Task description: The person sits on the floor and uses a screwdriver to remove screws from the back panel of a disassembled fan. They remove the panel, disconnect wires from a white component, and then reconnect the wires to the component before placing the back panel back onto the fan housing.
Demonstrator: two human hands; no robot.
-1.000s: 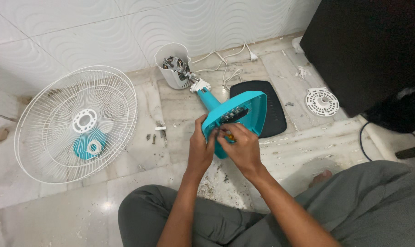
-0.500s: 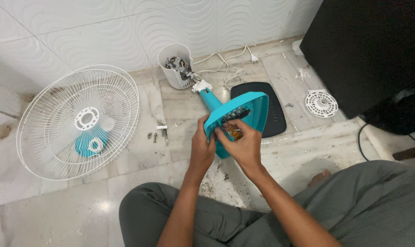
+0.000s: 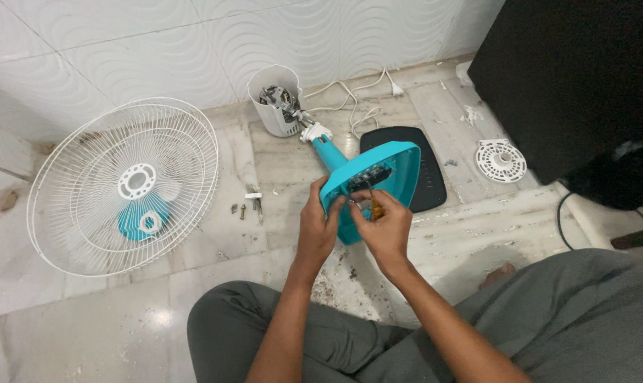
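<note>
A teal fan base point(image 3: 389, 167) is tipped on its edge, its open underside with wiring turned toward me. Its teal neck point(image 3: 328, 152) runs back to a white motor housing point(image 3: 275, 99) by the wall. My left hand point(image 3: 318, 220) grips the base's near left edge. My right hand point(image 3: 381, 220) is closed on a small orange-handled tool point(image 3: 376, 210), held against the inside of the base.
A white wire fan guard with a teal blade point(image 3: 123, 184) lies at left. Small screws point(image 3: 247, 206) sit on the marble floor. A black base plate point(image 3: 424, 167), a white round disc point(image 3: 501, 159), a white power cord point(image 3: 357, 99) and a black box point(image 3: 569, 78) are at right.
Both hands stay on the teal base, with the right hand shifting slightly at the wiring. The camera view has drifted a little; nothing else moved.
</note>
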